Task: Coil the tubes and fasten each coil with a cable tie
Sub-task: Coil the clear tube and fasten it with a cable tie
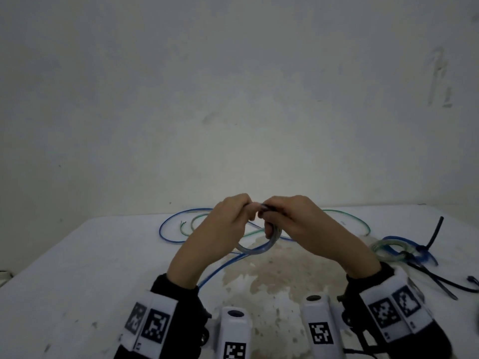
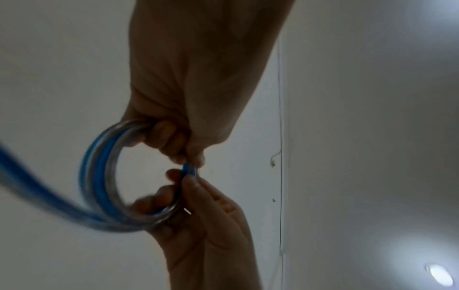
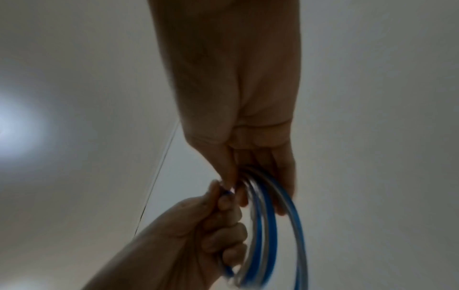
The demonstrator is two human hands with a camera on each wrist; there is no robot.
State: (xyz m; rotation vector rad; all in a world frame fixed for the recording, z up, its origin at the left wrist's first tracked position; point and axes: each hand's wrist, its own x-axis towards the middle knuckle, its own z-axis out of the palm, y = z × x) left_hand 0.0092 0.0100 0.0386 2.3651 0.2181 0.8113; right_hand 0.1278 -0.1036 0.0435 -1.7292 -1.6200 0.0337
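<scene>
Both hands are raised together above the white table (image 1: pixel 77 268), holding a small coil (image 1: pixel 259 248) of blue-striped clear tube. My left hand (image 1: pixel 241 211) has its fingers curled round one side of the coil (image 2: pixel 99 176). My right hand (image 1: pixel 272 211) has fingers hooked through the other side. Their fingertips meet and pinch a short blue stretch of tube (image 2: pixel 190 170). In the right wrist view the left hand (image 3: pixel 218 225) is a fist on the coil (image 3: pixel 268 225) and the right hand (image 3: pixel 248 157) reaches through it. The loose tail (image 1: pixel 220 270) trails down-left to the table.
Loose blue tube (image 1: pixel 166 229) and green tube (image 1: pixel 197 221) loop across the far side of the table. At the right lie tied coils (image 1: pixel 388 248) with black cable ties (image 1: pixel 435 281) beside them. A brownish stain (image 1: pixel 272 275) marks the table's middle.
</scene>
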